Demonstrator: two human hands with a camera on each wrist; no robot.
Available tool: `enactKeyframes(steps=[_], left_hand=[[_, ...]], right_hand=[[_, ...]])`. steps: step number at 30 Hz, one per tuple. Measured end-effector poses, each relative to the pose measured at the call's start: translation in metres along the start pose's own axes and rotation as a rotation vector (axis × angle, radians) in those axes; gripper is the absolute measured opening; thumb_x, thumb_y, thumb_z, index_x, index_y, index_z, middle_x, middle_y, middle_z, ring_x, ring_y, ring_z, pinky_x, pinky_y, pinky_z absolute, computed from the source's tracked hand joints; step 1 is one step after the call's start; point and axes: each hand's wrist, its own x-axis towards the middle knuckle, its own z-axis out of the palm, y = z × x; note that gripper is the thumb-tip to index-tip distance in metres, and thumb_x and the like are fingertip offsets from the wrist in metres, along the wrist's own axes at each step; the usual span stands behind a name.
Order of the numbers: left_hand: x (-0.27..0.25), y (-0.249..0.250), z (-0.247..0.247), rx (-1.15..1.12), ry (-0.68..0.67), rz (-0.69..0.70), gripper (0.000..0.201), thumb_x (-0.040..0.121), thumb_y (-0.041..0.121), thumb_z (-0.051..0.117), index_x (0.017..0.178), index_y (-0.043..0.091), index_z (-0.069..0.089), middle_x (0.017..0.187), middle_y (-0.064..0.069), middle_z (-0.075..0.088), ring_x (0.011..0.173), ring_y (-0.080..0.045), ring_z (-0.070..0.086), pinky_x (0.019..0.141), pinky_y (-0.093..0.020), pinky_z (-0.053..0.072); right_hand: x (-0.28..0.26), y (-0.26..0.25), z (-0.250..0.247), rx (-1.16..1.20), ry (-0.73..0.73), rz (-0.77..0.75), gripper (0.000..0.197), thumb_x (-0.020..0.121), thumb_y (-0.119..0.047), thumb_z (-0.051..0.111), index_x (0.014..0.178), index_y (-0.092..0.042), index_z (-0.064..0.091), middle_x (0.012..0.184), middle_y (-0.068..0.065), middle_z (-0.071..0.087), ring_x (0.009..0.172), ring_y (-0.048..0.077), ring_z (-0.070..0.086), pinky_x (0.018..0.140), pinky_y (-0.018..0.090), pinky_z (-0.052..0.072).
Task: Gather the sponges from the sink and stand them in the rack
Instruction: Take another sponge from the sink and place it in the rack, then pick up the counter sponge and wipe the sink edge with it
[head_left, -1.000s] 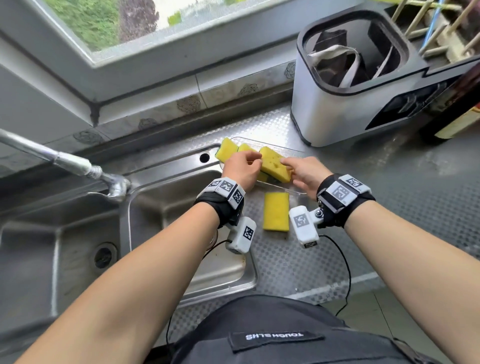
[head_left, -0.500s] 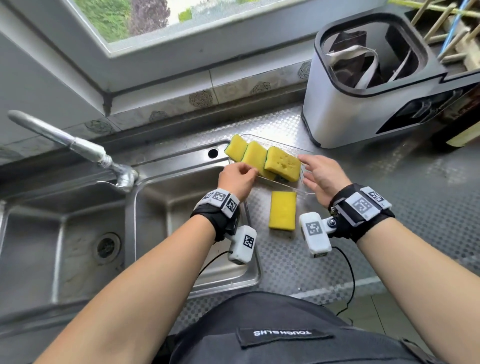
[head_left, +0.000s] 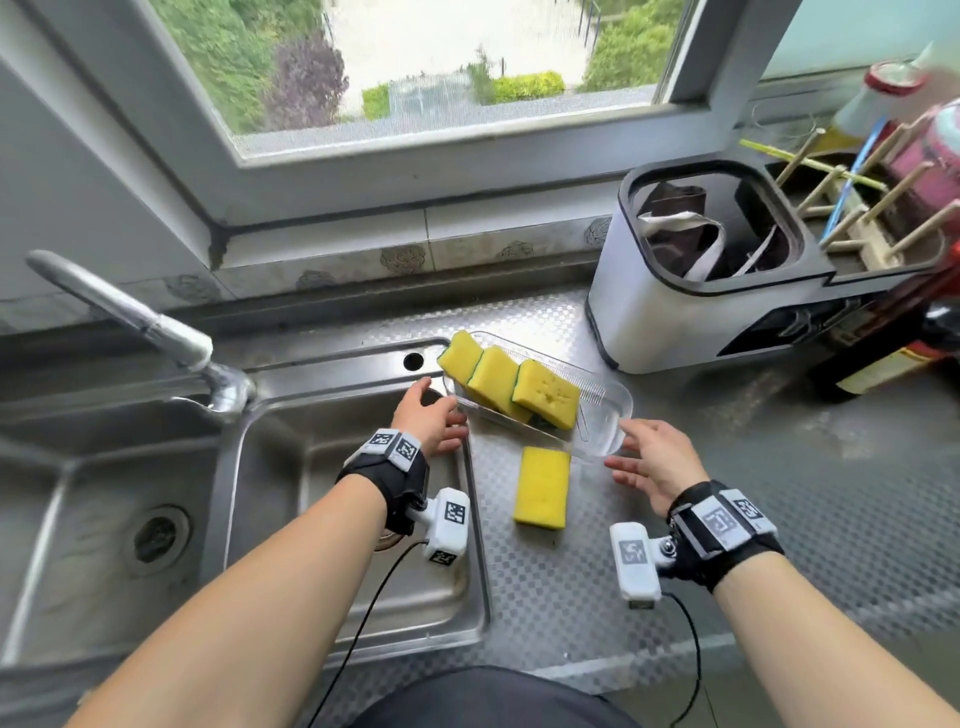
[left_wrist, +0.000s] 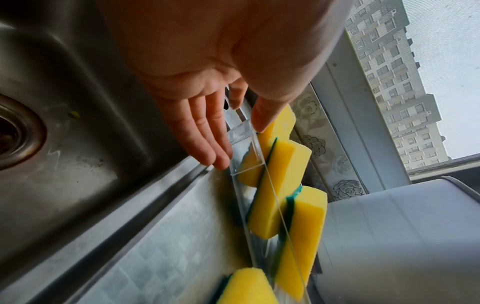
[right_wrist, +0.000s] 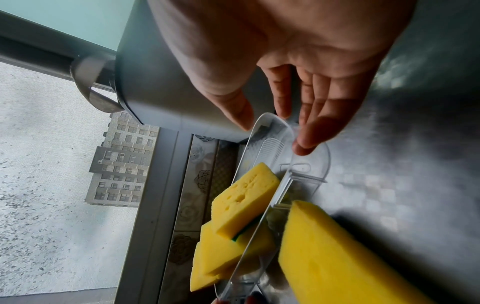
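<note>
- On either side of the clear rack (head_left: 605, 400), both hands are held with fingers straight and spread, holding nothing: the left hand (head_left: 427, 422) is at the rack's sink-side end, the right hand (head_left: 655, 457) at its rounded end.
- Left fingertips (left_wrist: 221, 158) sit just beside the rack's corner above the sink rim (head_left: 470, 499); whether they touch it cannot be told. Right fingertips (right_wrist: 303, 147) hover close over the rounded end.
- Open bench (head_left: 810, 499) lies to the right of the right hand and toward the person; behind the rack, a white bin (head_left: 670, 317) stands near. The sink basin (head_left: 332, 467) drops away directly under the left wrist.
- Half a second ago the left hand was curled against the sponges at the rack's near side; now it is off them. One second ago both hands were on the standing sponges.
- Three yellow sponges (head_left: 498, 376) stand leaning in a row in the rack, between the hands and slightly beyond them.
- A fourth sponge (head_left: 543, 486) lies flat on the bench just in front of the rack, between the two wrists, touched by neither hand.
</note>
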Motion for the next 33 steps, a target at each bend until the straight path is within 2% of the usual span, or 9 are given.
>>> enactKeyframes(steps=[6, 9, 11, 18, 22, 24, 27, 30, 33], left_hand=[[0.006, 0.006, -0.004, 0.004, 0.048, 0.036, 0.049, 0.094, 0.013, 0.050, 0.141, 0.017, 0.035, 0.084, -0.013, 0.062, 0.065, -0.022, 0.061, 0.049, -0.022, 0.052], [0.015, 0.012, -0.004, -0.074, 0.079, 0.014, 0.046, 0.096, 0.013, 0.048, 0.140, 0.013, 0.035, 0.094, -0.015, 0.063, 0.070, -0.023, 0.064, 0.063, -0.029, 0.053], [0.020, 0.016, -0.001, -0.111, 0.079, 0.006, 0.046, 0.097, 0.011, 0.045, 0.141, 0.011, 0.033, 0.091, -0.011, 0.062, 0.070, -0.021, 0.063, 0.064, -0.027, 0.051], [0.038, 0.039, 0.013, -0.234, 0.011, -0.017, 0.055, 0.099, 0.000, 0.031, 0.150, 0.018, 0.019, 0.085, -0.008, 0.053, 0.097, -0.035, 0.062, 0.070, -0.029, 0.046], [0.041, 0.039, 0.016, -0.133, -0.023, -0.012, 0.055, 0.097, -0.004, 0.035, 0.149, 0.007, 0.021, 0.135, -0.025, 0.053, 0.115, -0.038, 0.058, 0.092, -0.042, 0.046], [0.038, 0.035, 0.015, -0.073, -0.013, 0.016, 0.057, 0.093, -0.007, 0.040, 0.147, 0.006, 0.025, 0.129, -0.029, 0.055, 0.085, -0.025, 0.062, 0.084, -0.039, 0.049], [0.020, 0.029, 0.015, -0.098, -0.074, -0.016, 0.049, 0.094, -0.006, 0.038, 0.133, 0.023, 0.031, 0.082, -0.014, 0.052, 0.065, -0.018, 0.048, 0.057, -0.029, 0.044], [0.000, 0.011, 0.018, -0.024, -0.108, -0.055, 0.033, 0.091, -0.005, 0.045, 0.124, -0.002, 0.045, 0.077, -0.010, 0.050, 0.056, -0.016, 0.047, 0.053, -0.027, 0.043], [-0.022, -0.011, 0.024, -0.003, -0.181, -0.096, 0.024, 0.091, -0.002, 0.046, 0.115, -0.002, 0.049, 0.076, -0.011, 0.050, 0.054, -0.015, 0.043, 0.050, -0.025, 0.035]], right_hand=[[0.019, -0.032, 0.028, 0.008, -0.018, -0.075, 0.015, 0.090, -0.023, 0.060, 0.103, -0.016, 0.058, 0.082, 0.005, 0.052, 0.068, 0.020, 0.055, 0.055, 0.027, 0.047], [0.033, -0.047, 0.046, 0.131, -0.041, -0.125, 0.020, 0.090, -0.013, 0.059, 0.110, -0.012, 0.058, 0.086, 0.006, 0.057, 0.084, 0.021, 0.058, 0.074, 0.028, 0.051], [0.040, -0.053, 0.054, 0.226, -0.056, -0.155, 0.028, 0.091, -0.007, 0.055, 0.120, -0.008, 0.054, 0.091, 0.007, 0.060, 0.101, 0.023, 0.058, 0.088, 0.028, 0.048], [0.062, -0.058, 0.069, 0.290, -0.120, -0.226, 0.039, 0.094, 0.009, 0.042, 0.131, -0.002, 0.046, 0.103, 0.005, 0.056, 0.115, 0.020, 0.048, 0.097, 0.027, 0.042], [0.060, -0.065, 0.069, 0.312, -0.123, -0.154, 0.043, 0.094, 0.001, 0.048, 0.137, -0.003, 0.046, 0.114, 0.009, 0.059, 0.115, 0.020, 0.054, 0.107, 0.028, 0.039], [0.054, -0.064, 0.063, 0.299, -0.146, -0.114, 0.036, 0.094, -0.005, 0.051, 0.130, -0.004, 0.052, 0.105, 0.008, 0.062, 0.104, 0.022, 0.060, 0.100, 0.031, 0.045], [0.041, -0.054, 0.048, 0.191, -0.169, -0.058, 0.014, 0.093, -0.013, 0.055, 0.106, -0.008, 0.058, 0.094, 0.011, 0.064, 0.081, 0.024, 0.065, 0.078, 0.031, 0.052], [0.024, -0.035, 0.031, 0.068, -0.173, -0.012, 0.009, 0.092, -0.019, 0.057, 0.097, -0.011, 0.058, 0.089, 0.012, 0.066, 0.073, 0.027, 0.066, 0.061, 0.028, 0.053], [0.009, -0.010, 0.018, 0.022, -0.213, 0.069, 0.011, 0.091, -0.021, 0.058, 0.097, -0.011, 0.059, 0.088, 0.013, 0.067, 0.073, 0.028, 0.065, 0.063, 0.030, 0.052]])
